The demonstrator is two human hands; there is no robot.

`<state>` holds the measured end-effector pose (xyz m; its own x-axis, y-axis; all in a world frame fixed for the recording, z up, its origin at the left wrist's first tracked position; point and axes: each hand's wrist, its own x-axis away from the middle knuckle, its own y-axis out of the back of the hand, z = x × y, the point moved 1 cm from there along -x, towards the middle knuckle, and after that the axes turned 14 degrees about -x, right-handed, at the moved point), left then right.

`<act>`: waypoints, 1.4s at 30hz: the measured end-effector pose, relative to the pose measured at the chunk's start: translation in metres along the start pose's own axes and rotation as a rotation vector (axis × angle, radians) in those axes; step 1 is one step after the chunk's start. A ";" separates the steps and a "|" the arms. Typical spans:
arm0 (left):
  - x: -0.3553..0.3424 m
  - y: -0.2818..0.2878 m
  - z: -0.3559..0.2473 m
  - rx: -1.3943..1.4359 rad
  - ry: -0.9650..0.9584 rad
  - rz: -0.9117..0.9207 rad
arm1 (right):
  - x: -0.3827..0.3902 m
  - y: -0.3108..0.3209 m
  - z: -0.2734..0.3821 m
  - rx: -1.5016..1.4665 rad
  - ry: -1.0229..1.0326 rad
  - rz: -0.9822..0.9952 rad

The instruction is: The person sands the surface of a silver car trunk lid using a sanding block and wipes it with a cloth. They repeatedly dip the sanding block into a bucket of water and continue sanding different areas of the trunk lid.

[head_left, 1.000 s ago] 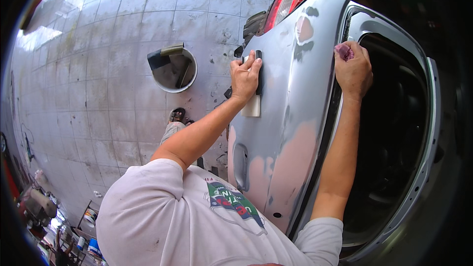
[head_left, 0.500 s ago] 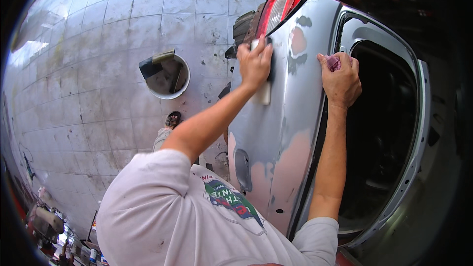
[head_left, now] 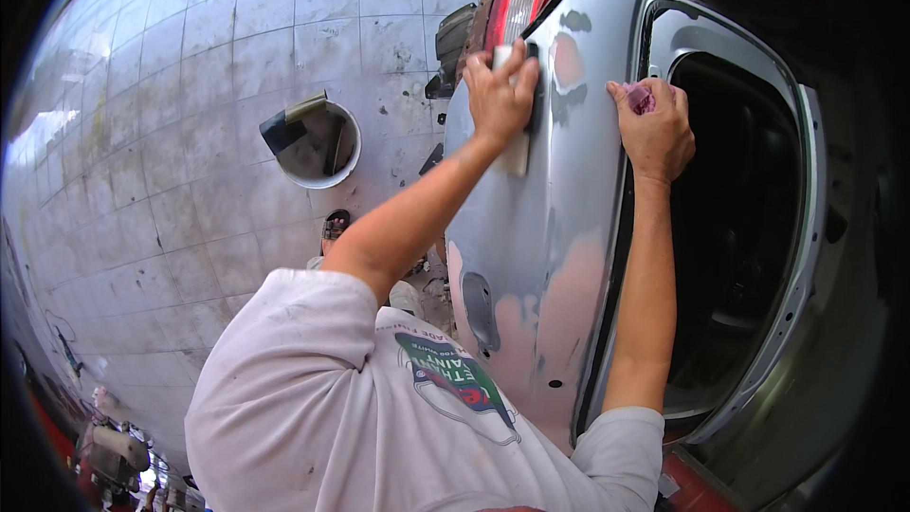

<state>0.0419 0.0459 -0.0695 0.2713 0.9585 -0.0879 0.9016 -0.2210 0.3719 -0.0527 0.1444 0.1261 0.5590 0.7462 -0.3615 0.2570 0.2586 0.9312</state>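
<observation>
My left hand (head_left: 500, 102) is closed around a long, pale sanding block (head_left: 514, 157) with a dark edge, pressed flat against the grey car body panel (head_left: 512, 237) below the tail light. The block's near end sticks out under my wrist. Bent fingers of my right hand (head_left: 658, 137) grip a crumpled pink-purple cloth or sponge (head_left: 641, 100), mostly hidden in the palm. That hand rests at the panel's edge beside the window opening. Between the hands, a pink filler patch (head_left: 569, 61) with dark grey blotches shows on the panel; a larger pink patch (head_left: 576, 294) lies nearer me.
A red and clear tail light (head_left: 519, 2) caps the panel's far end. On the tiled floor (head_left: 218, 133) to the left stands a round bucket (head_left: 354, 147) with dark sheets over its rim. The dark window opening (head_left: 730, 228) lies right of my right forearm.
My left hand has slid the sanding block a little to the right across the panel. The right hand keeps its grip near the window edge. The whole view has shifted slightly.
</observation>
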 end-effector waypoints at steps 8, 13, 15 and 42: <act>0.053 0.020 -0.010 0.060 0.004 0.137 | -0.001 0.004 -0.002 0.028 -0.029 0.019; -0.021 0.001 0.000 0.046 0.155 0.039 | -0.003 0.007 0.005 0.000 -0.012 0.043; 0.003 0.002 0.004 0.002 0.128 0.062 | 0.000 0.002 0.002 0.003 -0.015 0.038; 0.116 0.044 0.074 0.146 -0.204 0.135 | 0.007 0.001 -0.010 0.045 0.066 -0.107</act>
<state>0.1382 0.1340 -0.1311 0.4411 0.8657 -0.2365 0.8876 -0.3819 0.2575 -0.0562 0.1556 0.1247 0.4737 0.7549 -0.4535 0.3486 0.3122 0.8838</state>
